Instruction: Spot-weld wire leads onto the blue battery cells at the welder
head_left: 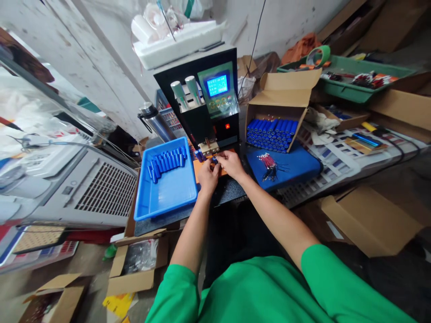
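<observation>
Right hand (231,164): fingertips closed, pinching a blue cylindrical cell (214,159) at six o'clock of the spot welder (200,117).
Left hand (208,176): fingers curled just beside it; grip cannot be told.
Progress: judged partway; finished and waiting cells look alike.
Blue tray (166,193), nine o'clock of the hands: cell row (168,161).
Carton (286,92), two o'clock: stacked cells (272,134).

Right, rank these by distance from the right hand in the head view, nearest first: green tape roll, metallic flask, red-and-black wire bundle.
From the right hand:
1. Red-and-black wire bundle, to its right.
2. Metallic flask, left, behind the blue tray.
3. Green tape roll, far right, toward the back.
</observation>
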Motion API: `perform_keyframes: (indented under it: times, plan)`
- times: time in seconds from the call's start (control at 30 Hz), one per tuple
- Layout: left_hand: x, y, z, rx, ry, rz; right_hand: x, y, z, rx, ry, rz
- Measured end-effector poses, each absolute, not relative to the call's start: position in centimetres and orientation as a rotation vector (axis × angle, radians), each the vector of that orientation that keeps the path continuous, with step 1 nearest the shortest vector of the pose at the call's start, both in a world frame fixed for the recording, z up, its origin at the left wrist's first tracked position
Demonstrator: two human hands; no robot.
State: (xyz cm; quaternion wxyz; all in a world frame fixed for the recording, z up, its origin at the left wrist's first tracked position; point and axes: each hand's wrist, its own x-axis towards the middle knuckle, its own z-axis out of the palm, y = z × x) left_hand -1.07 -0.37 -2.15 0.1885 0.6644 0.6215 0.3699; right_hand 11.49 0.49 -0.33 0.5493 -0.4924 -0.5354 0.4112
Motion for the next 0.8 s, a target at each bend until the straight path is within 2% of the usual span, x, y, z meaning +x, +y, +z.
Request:
perform_keyframes:
  times: [0.27, 0.47, 0.8]
  plan:
    - [-0.9, -0.9, -1.9, 1.983, 1.809, 1.051, 11.6, -1.4, 0.6, -1.383, -1.55, 0.611]
    - [-1.2, -0.5, -1.6, 2.017, 1.732, 1.116, 11.7, -0.9, 0.9, -1.47, -1.532, 0.501]
    - [-1.2, 0.5, -2.1, 2.077, 1.803, 1.104, 22.0, 0.2, 2.8, -1.439, -1.485, -0.016]
